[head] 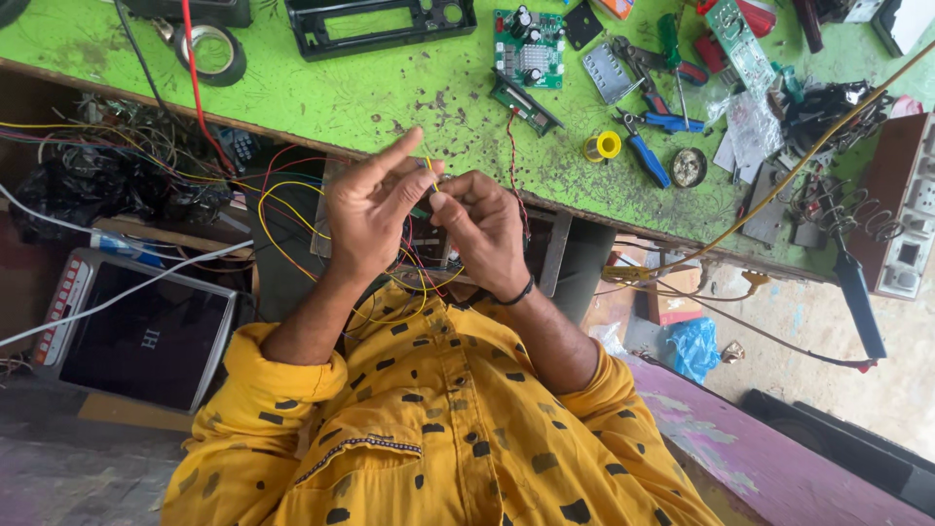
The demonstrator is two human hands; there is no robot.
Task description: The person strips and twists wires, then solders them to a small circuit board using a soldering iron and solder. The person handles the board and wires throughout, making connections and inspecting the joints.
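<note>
My left hand [373, 206] and my right hand [484, 231] are raised together in front of my yellow spotted shirt, just below the edge of the green workbench [321, 97]. Their fingertips meet and pinch the end of a thin yellow wire [430, 171]. The left forefinger points up and outward. My right wrist wears a black band. More yellow and red wires [282, 219] loop down behind and below the hands. What the wire ends join to is hidden by the fingers.
On the bench lie a green circuit board [529, 49], blue-handled pliers [645, 154], a small yellow spool [604, 146], a tape roll [215, 53] and a black frame [380, 27]. A wire tangle [117, 156] and a screen device [146, 331] sit left; a socket board [906, 209] right.
</note>
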